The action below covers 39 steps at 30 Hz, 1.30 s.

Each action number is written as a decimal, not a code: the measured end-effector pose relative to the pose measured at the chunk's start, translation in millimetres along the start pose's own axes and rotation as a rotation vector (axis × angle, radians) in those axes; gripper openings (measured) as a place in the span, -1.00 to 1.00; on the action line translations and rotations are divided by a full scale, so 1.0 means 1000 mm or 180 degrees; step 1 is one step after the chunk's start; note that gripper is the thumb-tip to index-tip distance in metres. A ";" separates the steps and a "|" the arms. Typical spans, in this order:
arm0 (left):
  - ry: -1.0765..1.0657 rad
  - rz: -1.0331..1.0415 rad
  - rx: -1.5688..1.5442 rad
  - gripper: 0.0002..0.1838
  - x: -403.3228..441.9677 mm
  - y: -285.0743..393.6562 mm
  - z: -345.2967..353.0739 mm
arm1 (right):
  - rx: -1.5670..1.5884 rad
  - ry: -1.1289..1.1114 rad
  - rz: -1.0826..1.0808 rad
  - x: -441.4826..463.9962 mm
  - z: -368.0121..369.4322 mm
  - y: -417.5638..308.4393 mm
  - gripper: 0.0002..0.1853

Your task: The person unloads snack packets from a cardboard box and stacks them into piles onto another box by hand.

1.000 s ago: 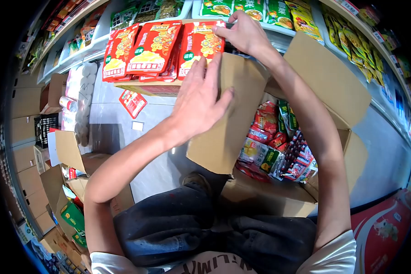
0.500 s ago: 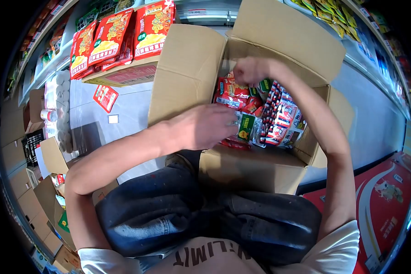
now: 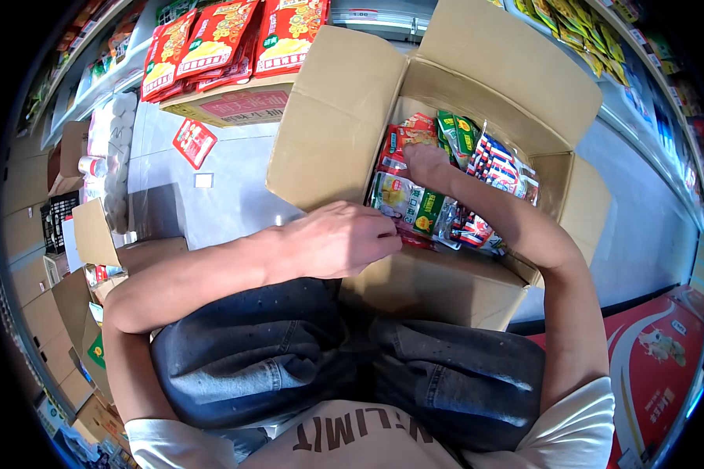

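An open cardboard box (image 3: 446,291) stands before my knees, with red, green and striped snack packets inside. My right hand (image 3: 429,166) is in the box with its fingers curled down at the red packets (image 3: 393,148); its fingertips are hidden. My left hand (image 3: 343,239) is over the box's near left edge, fingers bent together, close to a clear and green packet (image 3: 428,209). What either hand holds, if anything, cannot be made out. Striped packets (image 3: 499,170) fill the box's right side.
Red packets (image 3: 213,37) lie on a closed carton (image 3: 242,105) at the upper left. One red packet (image 3: 194,143) is on the floor. Bottles, a black crate (image 3: 57,223) and open boxes stand at left; shelves line the back.
Both hands have left the red packets and the box's left flap. My right hand has gone into the box, and my left hand has drawn back to its near edge.
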<state>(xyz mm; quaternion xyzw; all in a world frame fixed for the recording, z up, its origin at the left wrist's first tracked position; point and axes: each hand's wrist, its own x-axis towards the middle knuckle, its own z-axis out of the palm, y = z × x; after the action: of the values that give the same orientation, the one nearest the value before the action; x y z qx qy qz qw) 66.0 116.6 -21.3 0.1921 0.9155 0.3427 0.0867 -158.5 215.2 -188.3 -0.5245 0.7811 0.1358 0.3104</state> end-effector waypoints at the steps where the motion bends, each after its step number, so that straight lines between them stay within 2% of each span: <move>1: -0.0057 -0.0092 -0.0039 -0.71 -0.002 0.004 0.000 | 0.0071 -0.0089 0.0074 -0.001 -0.004 0.000 -0.61; 5: 0.0181 -0.0057 -0.0107 -0.71 -0.005 0.009 0.000 | 0.0389 -0.0065 0.0047 0.010 0.008 0.019 -0.60; 8: 0.0260 0.0012 -0.0029 -0.72 -0.003 0.010 -0.002 | 0.0680 0.0479 -0.0106 0.015 0.029 0.031 -0.67; 11: 0.0220 -0.0063 -0.0076 -0.66 0.000 0.011 -0.001 | 0.0495 0.0333 -0.0736 0.009 0.014 0.039 -0.70; 14: 0.0254 -0.0710 -0.0278 -0.48 0.006 0.017 -0.011 | 0.0581 0.0240 -0.1123 0.000 -0.030 0.052 -0.73; 16: 0.0749 -0.1088 -0.0564 -0.31 0.009 0.010 -0.002 | 0.1540 -0.0216 -0.0668 -0.045 -0.095 0.046 -0.78; 18: 0.1202 -0.1300 -0.0540 -0.16 0.017 0.005 -0.002 | 0.3169 -0.0096 -0.0393 -0.078 -0.132 0.045 -0.82; 21: 0.1674 -0.1289 -0.0441 -0.02 0.035 0.002 -0.018 | 0.4610 -0.0189 -0.0579 -0.114 -0.179 0.051 -0.75; 23: 0.1790 -0.1134 -0.0905 0.01 0.047 -0.002 -0.034 | 0.4877 -0.0259 -0.0898 -0.140 -0.203 0.034 -0.74; 24: 0.2203 -0.0857 -0.2640 -0.24 0.058 -0.009 -0.031 | 0.5013 -0.0299 -0.1058 -0.147 -0.208 0.025 -0.73; 27: 0.1983 -0.1010 -0.4403 -0.50 0.054 -0.031 -0.039 | 0.5359 -0.0066 -0.1748 -0.146 -0.210 0.013 -0.69; 28: 0.2108 -0.0988 -0.4341 -0.63 0.055 -0.031 -0.040 | 0.5246 0.0369 -0.1636 -0.144 -0.212 0.013 -0.71; 31: 0.2144 -0.1057 -0.4382 -0.61 0.049 -0.033 -0.047 | 0.5064 0.0843 -0.1804 -0.136 -0.224 0.031 -0.74; 32: 0.2194 -0.1049 -0.4365 -0.61 0.046 -0.035 -0.049 | 0.5087 0.1214 -0.1556 -0.135 -0.224 0.032 -0.76; 35: 0.2359 -0.1011 -0.4346 -0.62 0.039 -0.038 -0.052 | 0.4038 0.1972 -0.0965 -0.127 -0.227 0.026 -0.75; 36: 0.2405 -0.0980 -0.4363 -0.62 0.038 -0.040 -0.054 | 0.3818 0.1890 -0.0915 -0.126 -0.225 0.019 -0.72; 39: 0.2450 -0.1005 -0.4341 -0.61 0.032 -0.047 -0.060 | 0.3901 0.0842 -0.1160 -0.102 -0.214 0.013 -0.70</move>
<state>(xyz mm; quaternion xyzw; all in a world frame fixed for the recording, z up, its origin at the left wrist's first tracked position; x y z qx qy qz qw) 5.9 62.0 -8.0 -0.1669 0.4861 0.8531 -0.0895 -217.9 180.3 39.3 -0.3888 0.6472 -0.4547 0.4725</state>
